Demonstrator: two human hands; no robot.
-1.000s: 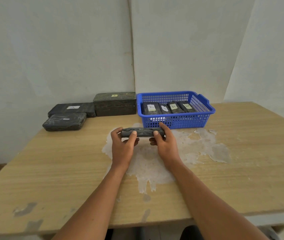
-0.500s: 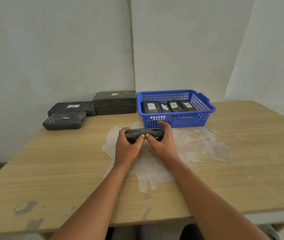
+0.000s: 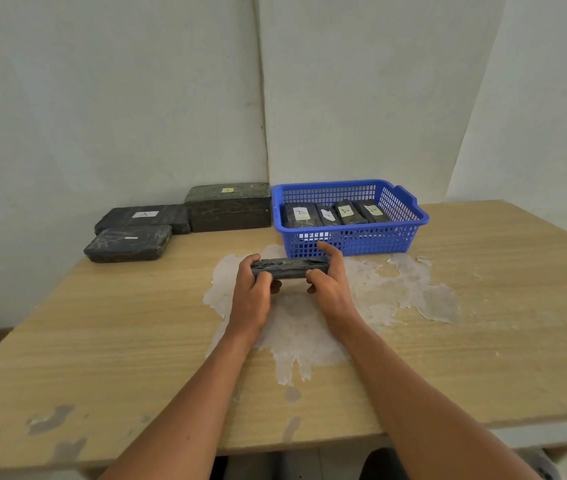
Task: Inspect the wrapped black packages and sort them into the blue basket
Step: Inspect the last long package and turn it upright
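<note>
Item in hand: small wrapped black package [image 3: 289,267], edge-on to the camera, being held level just above the table [image 3: 483,341], over the peeled white patch [image 3: 296,327] and just in front of the blue basket [image 3: 410,216].

Left hand [image 3: 252,294]: gripping the package's left end, fingers curled round it.
Right hand [image 3: 329,289]: gripping the right end, thumb on the near edge, index finger reaching over the far side.

Label face not showing from this angle — cannot tell whether a label is present.

Basket contents: four wrapped packages [image 3: 337,213] lying side by side, each bearing a white label marked "A".

Waiting at the far left, near the wall: flat labelled package [image 3: 143,218], flat package in front of it [image 3: 129,243] touching or nearly so, and a taller block [image 3: 228,206] just beside the basket.

Step judged: inspecting — turning the package between both hands, not yet sorting.

Next move, as judged: bringing the label face into view, then lifting clear of the basket's near wall and setting down in the free space at the front, without disturbing the row.
</note>
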